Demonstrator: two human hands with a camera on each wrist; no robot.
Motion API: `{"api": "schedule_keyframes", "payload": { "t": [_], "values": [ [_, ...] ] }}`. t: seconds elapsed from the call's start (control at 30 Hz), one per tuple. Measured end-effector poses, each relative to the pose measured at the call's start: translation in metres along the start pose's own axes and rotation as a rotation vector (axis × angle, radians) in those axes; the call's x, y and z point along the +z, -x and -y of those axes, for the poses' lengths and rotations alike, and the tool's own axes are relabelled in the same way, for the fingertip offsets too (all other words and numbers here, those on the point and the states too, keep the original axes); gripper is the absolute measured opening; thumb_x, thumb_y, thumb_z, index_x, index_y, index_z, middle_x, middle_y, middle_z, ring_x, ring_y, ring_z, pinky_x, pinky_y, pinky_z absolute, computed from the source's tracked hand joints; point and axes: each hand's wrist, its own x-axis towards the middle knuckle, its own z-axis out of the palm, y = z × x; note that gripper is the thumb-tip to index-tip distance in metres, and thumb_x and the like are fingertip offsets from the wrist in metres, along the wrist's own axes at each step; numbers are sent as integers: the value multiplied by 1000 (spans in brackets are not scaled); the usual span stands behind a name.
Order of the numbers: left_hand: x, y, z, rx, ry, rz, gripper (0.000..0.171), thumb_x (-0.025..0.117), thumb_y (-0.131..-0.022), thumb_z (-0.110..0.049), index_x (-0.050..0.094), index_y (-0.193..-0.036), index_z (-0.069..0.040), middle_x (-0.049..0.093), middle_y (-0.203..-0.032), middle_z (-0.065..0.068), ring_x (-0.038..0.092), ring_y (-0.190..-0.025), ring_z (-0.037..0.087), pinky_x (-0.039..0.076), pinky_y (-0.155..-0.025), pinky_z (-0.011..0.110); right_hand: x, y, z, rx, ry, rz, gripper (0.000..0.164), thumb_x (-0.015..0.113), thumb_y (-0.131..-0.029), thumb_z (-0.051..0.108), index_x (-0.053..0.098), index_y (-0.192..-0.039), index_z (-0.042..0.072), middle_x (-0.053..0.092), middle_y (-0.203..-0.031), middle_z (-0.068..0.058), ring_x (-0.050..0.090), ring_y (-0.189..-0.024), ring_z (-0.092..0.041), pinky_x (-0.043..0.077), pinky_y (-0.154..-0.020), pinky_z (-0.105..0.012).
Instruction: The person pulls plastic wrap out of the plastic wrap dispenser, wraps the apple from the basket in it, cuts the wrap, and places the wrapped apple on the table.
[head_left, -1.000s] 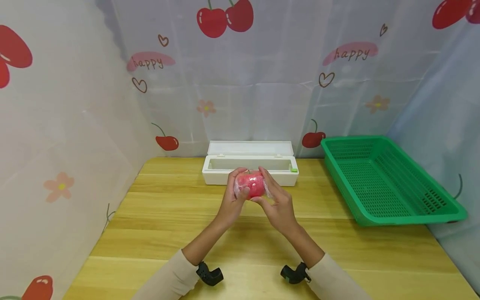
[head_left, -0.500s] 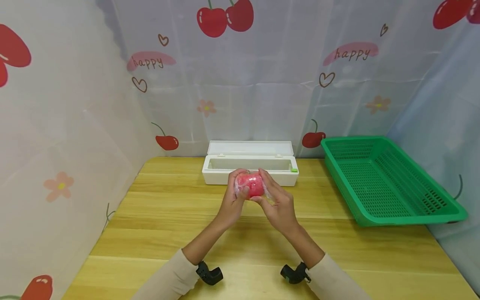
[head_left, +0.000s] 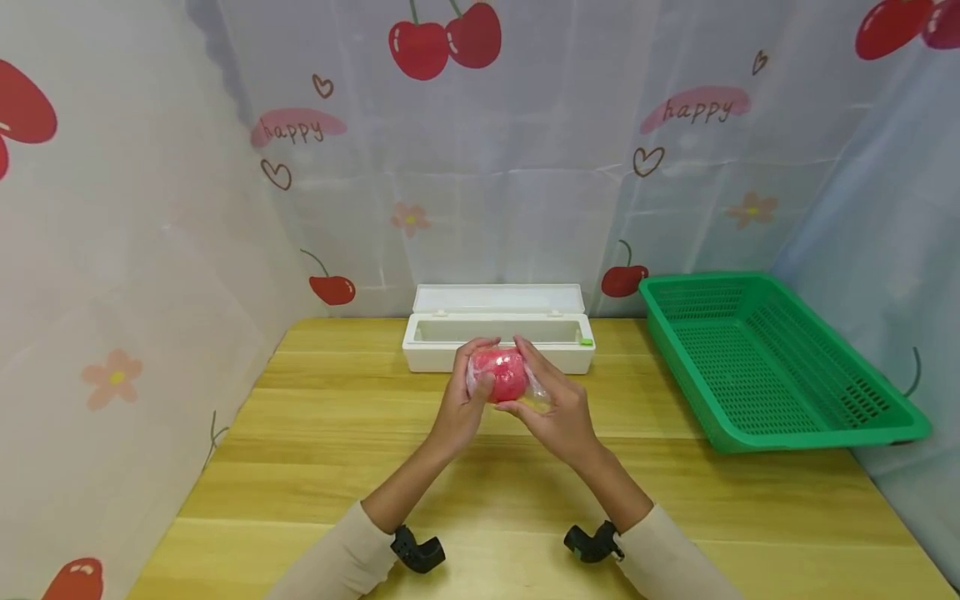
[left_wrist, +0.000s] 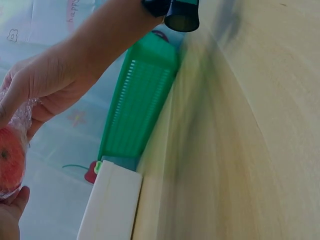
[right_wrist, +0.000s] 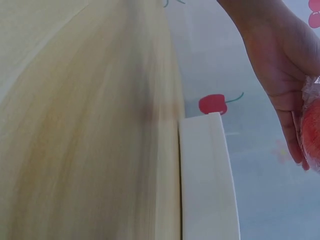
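A red apple [head_left: 506, 375] in clear plastic wrap [head_left: 536, 388] is held up over the table between both hands. My left hand [head_left: 462, 406] grips its left side, thumb across the near face and fingers behind. On the other side, my right hand [head_left: 561, 410] holds it with fingertips at the top and thumb at the underside; loose wrap bunches by that palm. The left wrist view shows the wrapped apple's [left_wrist: 9, 162] end with a dark dimple, and the right hand [left_wrist: 50, 82] over the gathered film. In the right wrist view, the left palm [right_wrist: 285, 65] faces the camera beside the apple [right_wrist: 312, 132].
A long white box [head_left: 427, 359] with its lid raised and a green tab at its right end stands at the table's back edge. To the right is a green perforated basket [head_left: 716, 408]. Printed curtains [head_left: 510, 208] enclose the wooden table [head_left: 330, 467].
The apple has turned slightly in the hands, so the stem seen at its top earlier is out of sight. Both hands keep hold; the head view has shifted a little.
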Motion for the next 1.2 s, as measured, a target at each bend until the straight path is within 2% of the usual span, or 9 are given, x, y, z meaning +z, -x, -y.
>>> {"api": "schedule_keyframes", "payload": {
  "t": [0.17, 0.33, 0.43, 0.5, 0.6, 0.73, 0.83, 1.03, 1.2],
  "values": [
    [0, 0, 0, 33, -53, 14, 66, 62, -101, -43, 33, -154, -15, 42, -152, 12, 56, -121, 29, 59, -90, 36, 1, 1, 1, -21, 8, -25, 89, 93, -63, -3, 53, -143, -5, 57, -143, -20, 57, -129, -37, 48, -103, -29],
    [1, 2, -6, 54, -116, 0, 64, 67, -99, -17, 34, -153, -8, 45, -149, 14, 56, -119, 32, 59, -89, 34, 2, 2, 3, -19, 13, -24, 87, 92, -66, -3, 53, -143, -6, 57, -143, -20, 57, -130, -37, 49, -102, -29],
    [3, 5, -21, 86, -134, -4, 61, 65, -97, -4, 35, -150, 0, 46, -147, 16, 57, -117, 34, 59, -89, 34, 3, 4, 5, -6, 5, -19, 85, 91, -67, -3, 52, -144, -5, 57, -143, -20, 57, -130, -37, 49, -101, -29],
    [4, 5, -30, 102, -149, 0, 57, 64, -97, -3, 37, -147, 3, 48, -144, 18, 58, -116, 33, 59, -89, 34, 3, 4, 5, -2, 2, -17, 85, 90, -68, -4, 52, -144, -5, 56, -144, -20, 56, -130, -37, 49, -102, -29],
    [4, 5, -35, 103, -157, 9, 53, 62, -101, -10, 37, -145, 4, 51, -139, 18, 58, -115, 33, 59, -89, 33, 3, 4, 5, -19, 10, -23, 82, 89, -69, -3, 53, -143, -5, 56, -143, -21, 56, -130, -38, 48, -102, -29],
    [5, 4, -29, 86, -153, 27, 52, 58, -104, -23, 36, -145, 0, 50, -137, 15, 56, -115, 31, 59, -89, 32, 2, 4, 4, -54, 37, -41, 69, 82, -84, 19, 55, -141, -6, 57, -142, -22, 54, -132, -38, 47, -103, -30],
    [3, 3, -20, 85, -159, 40, 52, 57, -105, -26, 35, -146, -2, 50, -136, 14, 56, -114, 28, 59, -87, 32, 1, 4, 4, -81, 58, -51, 67, 72, -91, 35, 55, -140, -7, 58, -141, -23, 55, -131, -38, 47, -103, -30],
    [-2, 1, -1, 78, -174, 40, 57, 55, -105, -40, 34, -148, -10, 50, -137, 12, 57, -112, 26, 60, -85, 31, -2, 1, 3, -94, 128, 3, 72, 70, -90, 40, 52, -144, -6, 56, -144, -20, 56, -131, -35, 46, -103, -27],
    [-6, -1, -1, 60, -135, 37, 56, 55, -105, -42, 36, -148, -11, 53, -136, 11, 58, -114, 26, 60, -87, 33, -5, -2, 3, -79, 121, 55, 81, 75, -85, 39, 47, -149, -3, 50, -151, -18, 51, -136, -32, 45, -105, -28]
  ]
}}
